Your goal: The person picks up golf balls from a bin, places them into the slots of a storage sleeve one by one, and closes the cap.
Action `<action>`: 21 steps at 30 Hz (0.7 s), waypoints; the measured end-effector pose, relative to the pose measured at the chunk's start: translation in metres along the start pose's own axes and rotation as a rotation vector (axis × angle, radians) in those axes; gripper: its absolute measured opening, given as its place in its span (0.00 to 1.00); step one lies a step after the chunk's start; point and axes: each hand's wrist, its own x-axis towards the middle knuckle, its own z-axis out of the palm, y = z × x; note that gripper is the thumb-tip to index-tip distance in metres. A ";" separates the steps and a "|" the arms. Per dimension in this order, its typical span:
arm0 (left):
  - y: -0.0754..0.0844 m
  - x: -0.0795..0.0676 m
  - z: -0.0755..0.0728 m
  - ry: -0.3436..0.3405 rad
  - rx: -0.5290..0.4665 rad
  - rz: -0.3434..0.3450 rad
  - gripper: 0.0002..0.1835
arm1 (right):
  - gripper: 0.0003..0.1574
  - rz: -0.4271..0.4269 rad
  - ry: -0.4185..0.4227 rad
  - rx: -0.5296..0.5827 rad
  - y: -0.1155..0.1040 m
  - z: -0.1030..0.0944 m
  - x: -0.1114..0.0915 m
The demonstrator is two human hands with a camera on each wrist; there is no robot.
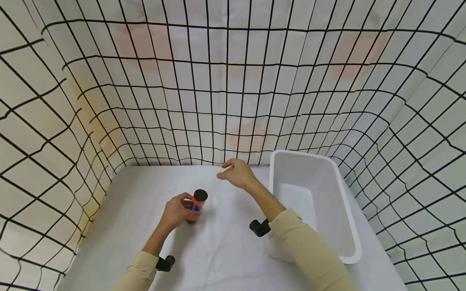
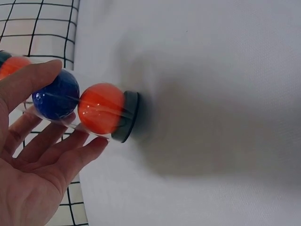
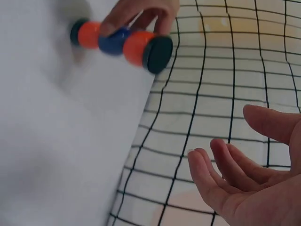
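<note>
My left hand (image 1: 176,211) grips a clear tube (image 1: 200,195) that stands nearly upright, with a dark cap at each end. Orange, blue and orange balls sit in a row inside it. In the left wrist view the thumb lies across the tube by the blue ball (image 2: 56,96), fingers on the other side. The lower cap (image 2: 127,117) is close over the white cloth. To the right and farther back, my right hand (image 1: 238,173) is held in the air with nothing in it; its fingers are loosely bent and spread from the thumb (image 3: 268,123).
A white plastic tub (image 1: 351,226) stands on the right of the white-covered table (image 1: 225,246), partly under my right forearm. Black grid netting (image 1: 225,93) encloses the back and both sides. A black camera mount (image 1: 165,263) is on each wrist.
</note>
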 end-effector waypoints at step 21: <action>0.011 -0.001 0.010 -0.001 0.109 0.043 0.24 | 0.33 0.008 0.068 -0.214 0.055 -0.098 -0.033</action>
